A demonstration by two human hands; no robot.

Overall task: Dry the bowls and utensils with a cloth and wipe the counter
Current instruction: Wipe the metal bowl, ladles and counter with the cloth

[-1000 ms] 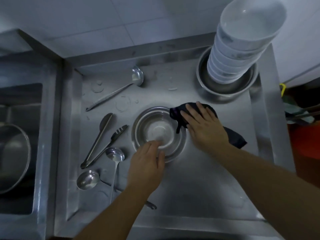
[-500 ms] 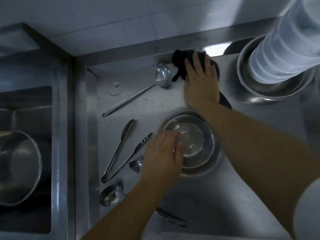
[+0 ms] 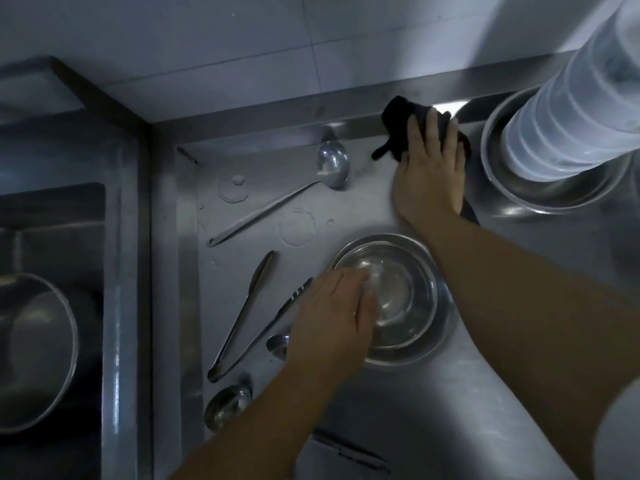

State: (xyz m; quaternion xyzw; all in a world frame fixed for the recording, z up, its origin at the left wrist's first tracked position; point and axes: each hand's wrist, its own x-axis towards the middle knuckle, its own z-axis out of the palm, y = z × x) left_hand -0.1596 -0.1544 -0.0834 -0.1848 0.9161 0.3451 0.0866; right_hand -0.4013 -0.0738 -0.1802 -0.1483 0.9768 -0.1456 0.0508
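My right hand [image 3: 429, 168] lies flat with straight fingers on a dark cloth [image 3: 398, 129], pressing it onto the steel counter [image 3: 374, 202] at the back wall edge. My left hand [image 3: 332, 317] grips the near-left rim of a steel bowl [image 3: 398, 296], which stands upright in the middle of the counter. Left of the bowl lie a ladle [image 3: 332, 164], tongs [image 3: 242, 317] and two spoons [image 3: 228, 407], the second spoon [image 3: 277, 344] partly hidden by my left hand. Water drops and rings [image 3: 298, 230] mark the counter.
A tall stack of white bowls [image 3: 571, 98] stands in a steel basin [image 3: 540, 192] at the back right, close to my right hand. A sink [image 3: 52, 237] with a large pot [image 3: 34, 351] is at the left. A dark flat utensil [image 3: 349, 452] lies near the front edge.
My right hand slid the cloth from beside the steel bowl back to the wall edge and has stayed there. My left hand has kept its hold on the bowl.
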